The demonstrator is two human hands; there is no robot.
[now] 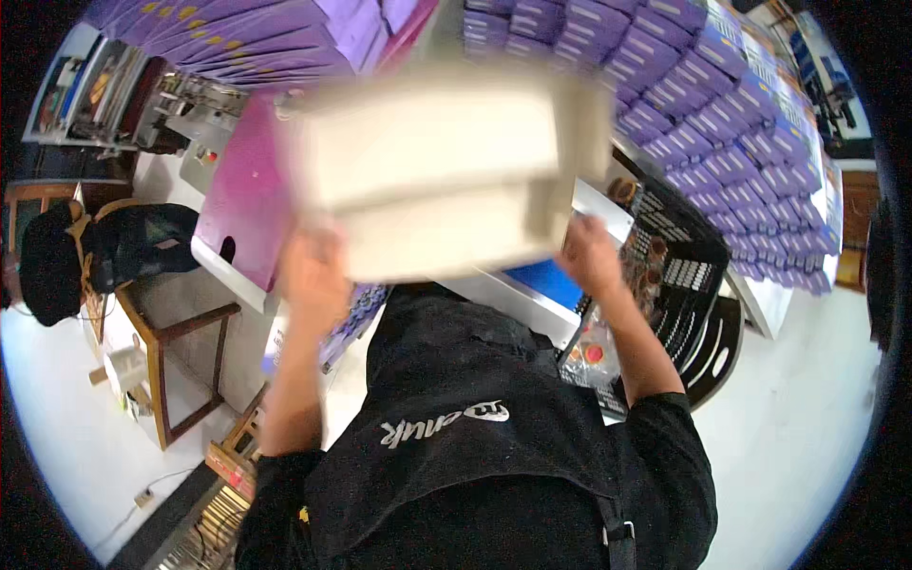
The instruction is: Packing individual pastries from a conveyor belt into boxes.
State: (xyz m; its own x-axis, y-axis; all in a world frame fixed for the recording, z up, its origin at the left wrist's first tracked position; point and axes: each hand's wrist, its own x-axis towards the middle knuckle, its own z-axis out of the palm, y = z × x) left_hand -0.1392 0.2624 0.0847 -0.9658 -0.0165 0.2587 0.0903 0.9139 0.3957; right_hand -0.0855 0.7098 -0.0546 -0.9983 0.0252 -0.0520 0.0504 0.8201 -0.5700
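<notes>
A cream-coloured shallow tray or box (434,142), blurred by motion, is held up in front of me. Its inner face and raised side walls show. At its near left corner my left hand (313,267) grips the edge. My right hand (590,253) holds the near right side. Below the tray, partly hidden, lies a white-edged surface with a blue area (545,281). Beside my right forearm sits a black plastic crate (680,263) with several clear-wrapped items (593,354) inside.
Stacked purple boxes (684,92) rise at the back right; more purple packages (256,35) lie at the back left. A magenta-topped table (246,192) stands left. Farther left is a wooden-framed stand (160,370) near black cloth items (142,239). A cable (146,495) crosses the floor.
</notes>
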